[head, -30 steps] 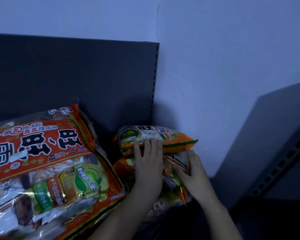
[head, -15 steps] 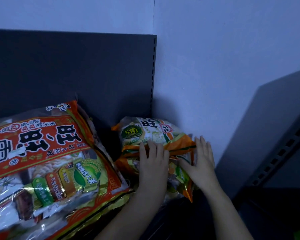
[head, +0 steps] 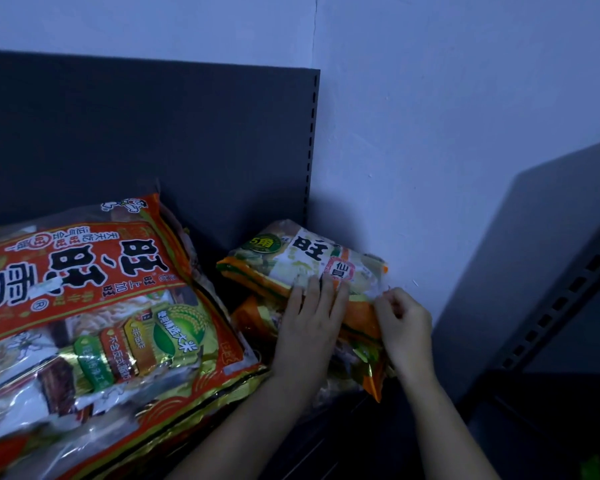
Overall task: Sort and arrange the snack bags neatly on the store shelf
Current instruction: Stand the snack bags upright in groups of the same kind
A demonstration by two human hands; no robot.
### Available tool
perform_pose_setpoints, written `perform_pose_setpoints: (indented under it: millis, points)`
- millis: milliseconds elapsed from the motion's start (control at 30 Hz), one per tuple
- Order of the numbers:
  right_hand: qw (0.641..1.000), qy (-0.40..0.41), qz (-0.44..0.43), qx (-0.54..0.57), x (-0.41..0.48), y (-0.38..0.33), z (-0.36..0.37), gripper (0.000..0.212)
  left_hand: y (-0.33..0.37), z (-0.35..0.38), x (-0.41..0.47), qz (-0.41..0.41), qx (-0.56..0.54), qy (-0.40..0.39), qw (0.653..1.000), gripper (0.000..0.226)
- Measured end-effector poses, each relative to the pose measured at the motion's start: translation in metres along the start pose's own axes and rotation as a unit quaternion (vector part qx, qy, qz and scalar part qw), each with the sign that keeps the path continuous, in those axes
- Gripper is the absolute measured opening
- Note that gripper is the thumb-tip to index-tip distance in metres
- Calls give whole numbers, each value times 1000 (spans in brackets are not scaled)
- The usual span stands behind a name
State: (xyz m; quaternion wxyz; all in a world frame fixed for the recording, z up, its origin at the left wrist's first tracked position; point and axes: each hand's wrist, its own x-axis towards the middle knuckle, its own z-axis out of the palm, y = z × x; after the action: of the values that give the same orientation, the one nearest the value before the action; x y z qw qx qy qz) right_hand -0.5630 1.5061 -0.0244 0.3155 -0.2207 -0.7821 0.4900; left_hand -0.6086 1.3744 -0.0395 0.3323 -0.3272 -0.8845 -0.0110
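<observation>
**Position.** The stack of small snack bags (head: pixel 326 341) lies on the shelf directly below the foot of the slotted upright (head: pixel 313 143). The top small bag (head: pixel 312 258) is orange, green and white and sits tilted on the stack, its far edge closest to the upright. The large red bag (head: pixel 101 306) lies to the left of the upright, just beside the stack. The pale wall (head: pixel 430 133) stands to the right of the upright.

**Hands.** The left hand (head: pixel 309 327) lies flat, fingers straight and together, and presses on the near edge of the top small bag. The right hand (head: pixel 406 327) has its fingers curled and pinches the near right corner of that bag at the orange stripe. Slight blur hides the exact contact.

**Handling (judgement).**
- The small bags appear light, soft and air-filled. They will shift as a loose pile rather than as a rigid block.
- The glossy film is likely slippery, so stacked bags may slide off one another and off the open front of the shelf, below the upright.
- The contents are probably brittle, so firm squeezing on the middle risks crushing them.
- Hold at the flat crimped end seals or at the side edges. Steady the top with an open palm while squaring the stack toward the upright.
</observation>
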Motion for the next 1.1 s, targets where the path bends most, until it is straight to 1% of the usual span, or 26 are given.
perform_pose_setpoints:
  millis: [33,100,133,167,200,233,267,300,333,367,400,433,467,500,533,567,600,667,700,733,800,833,900,967,1033,1100]
  points:
    - [1000,8,22,2,0,-1,0,27,-1,-2,-1,2,0,-7,1000,53]
    - [996,-5,90,-9,2,0,1,18,-1,-4,-4,-4,0,-16,1000,62]
    - [991,-26,131,-27,2,2,1,29,-1,-5,-6,-10,-1,-21,1000,64]
    - [985,-45,162,-41,2,2,0,51,0,-6,-7,-13,-2,-17,1000,61]
    - [979,-61,189,-43,3,2,-2,71,1,-5,-8,-12,-8,-8,1000,54]
    - [973,-71,217,-34,5,2,-3,82,1,-3,-10,-9,-17,4,1000,47]
    - [964,-87,251,3,6,1,-4,84,1,-3,-10,-11,-29,-2,1000,43]
    - [948,-121,288,62,6,1,-4,86,1,-2,-12,-12,-41,-13,999,43]
    - [931,-155,311,111,6,-2,-3,93,0,-5,-14,-15,-55,-25,998,44]
    - [921,-178,321,129,6,-2,-3,101,-1,-6,-16,-15,-67,-51,996,47]
    - [922,-186,312,133,7,-1,-1,104,-4,-13,-16,-19,-78,-93,992,55]
    - [929,-183,294,130,7,0,0,103,-5,-20,-14,-20,-99,-133,986,68]
    - [933,-184,283,129,7,-1,0,97,-6,-29,-13,-22,-139,-155,978,78]
    - [932,-192,277,136,8,-2,-1,82,-6,-39,-10,-30,-193,-165,967,79]
    - [930,-197,271,148,8,-3,-3,63,-5,-50,-4,-53,-257,-163,951,76]
    - [929,-201,265,163,7,-4,-5,49,-4,-62,5,-90,-310,-151,934,72]
    - [928,-205,261,169,6,-5,-7,46,-3,-73,17,-118,-333,-137,926,66]
    - [927,-209,259,171,3,-5,-10,54,-3,-86,45,-153,-272,-120,942,57]
    - [926,-210,258,178,2,-6,-10,54,-7,-88,60,-168,-214,-135,953,59]
    - [924,-214,257,183,1,-7,-11,52,-14,-89,74,-183,-154,-164,957,67]
    - [920,-223,260,189,3,-3,-12,53,-35,-81,92,-234,-76,-239,939,86]
    - [918,-224,263,194,4,-2,-12,55,-48,-74,94,-270,-63,-268,923,90]
    - [915,-224,265,208,5,-2,-11,57,-67,-58,86,-343,-78,-306,885,95]
    - [912,-225,265,219,6,0,-11,62,-74,-44,71,-388,-118,-311,860,100]
    - [910,-223,264,228,8,2,-11,63,-73,-37,60,-397,-131,-287,862,102]
    - [908,-224,258,243,9,3,-12,58,-73,-37,57,-402,-140,-265,865,100]
